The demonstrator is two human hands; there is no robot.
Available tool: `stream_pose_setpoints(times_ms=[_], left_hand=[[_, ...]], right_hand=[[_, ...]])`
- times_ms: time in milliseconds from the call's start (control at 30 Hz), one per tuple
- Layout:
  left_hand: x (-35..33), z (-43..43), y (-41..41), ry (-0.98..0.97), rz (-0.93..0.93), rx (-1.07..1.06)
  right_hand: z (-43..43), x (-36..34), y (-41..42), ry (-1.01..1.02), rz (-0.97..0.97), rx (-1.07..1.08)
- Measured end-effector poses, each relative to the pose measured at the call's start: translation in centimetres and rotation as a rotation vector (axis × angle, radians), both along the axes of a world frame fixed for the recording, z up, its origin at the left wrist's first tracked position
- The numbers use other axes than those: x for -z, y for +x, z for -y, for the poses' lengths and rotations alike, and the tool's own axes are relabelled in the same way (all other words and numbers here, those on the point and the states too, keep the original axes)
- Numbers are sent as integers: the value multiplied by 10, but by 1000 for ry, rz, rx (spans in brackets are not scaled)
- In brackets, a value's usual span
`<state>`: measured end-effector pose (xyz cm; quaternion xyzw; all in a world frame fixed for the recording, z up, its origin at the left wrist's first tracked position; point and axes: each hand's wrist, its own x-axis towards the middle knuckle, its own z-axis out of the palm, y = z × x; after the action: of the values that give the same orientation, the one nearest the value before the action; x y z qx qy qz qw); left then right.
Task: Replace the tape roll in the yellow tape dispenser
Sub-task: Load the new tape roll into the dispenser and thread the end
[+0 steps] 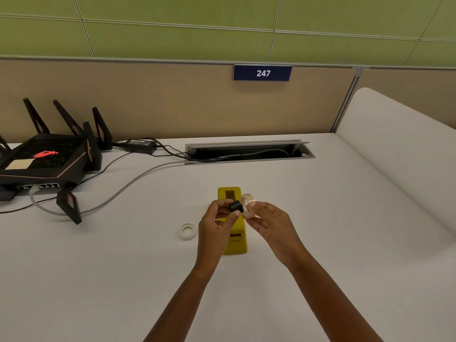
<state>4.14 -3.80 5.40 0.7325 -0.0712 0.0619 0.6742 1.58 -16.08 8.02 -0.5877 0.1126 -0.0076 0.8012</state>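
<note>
- Dispenser sits on the white desk right under both hands, yellow, its roll bay looking empty as far as I can see past the fingers.
- Left hand has its fingertips pinched shut on the black hub; right hand is clamped around a clear tape roll. The two parts are touching, or very nearly.
- Looks like the hub is either going into the roll or coming out, honestly can't tell which, and can't tell whether this roll is the new one.
- If it's going in: line the hub square with the hole, push straight, don't cock it, and check the tape's free end will feed toward the cutter before dropping it in.
- Another roll lies flat on the desk just left of the left hand, apart from the dispenser.
- Router and its cables are well off to the left, the cable hatch further back. Nothing's blocking the dispenser except the hands themselves.
</note>
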Motion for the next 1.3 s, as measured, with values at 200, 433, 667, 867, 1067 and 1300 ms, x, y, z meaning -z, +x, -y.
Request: stream_pose_setpoints(times_ms=[200, 433, 667, 867, 1067, 1300], left_hand=[[-2, 2, 0, 10, 16, -23], [-4, 3, 0, 6, 18, -27], [-7, 4, 0, -10, 10, -45], [-7, 5, -3, 51, 76, -64], [-9, 4, -2, 35, 58, -63], [-9, 1, 0, 11, 44, -8]], right_hand=[[-8, -3, 1, 1, 6, -31], [-8, -2, 2, -13, 25, -28], [-8, -4, 1, -24, 80, -58], [-9, -5, 0, -34, 136, -73], [-8, -4, 0, -45, 135, -86], [-4, -2, 1, -97, 136, -95]])
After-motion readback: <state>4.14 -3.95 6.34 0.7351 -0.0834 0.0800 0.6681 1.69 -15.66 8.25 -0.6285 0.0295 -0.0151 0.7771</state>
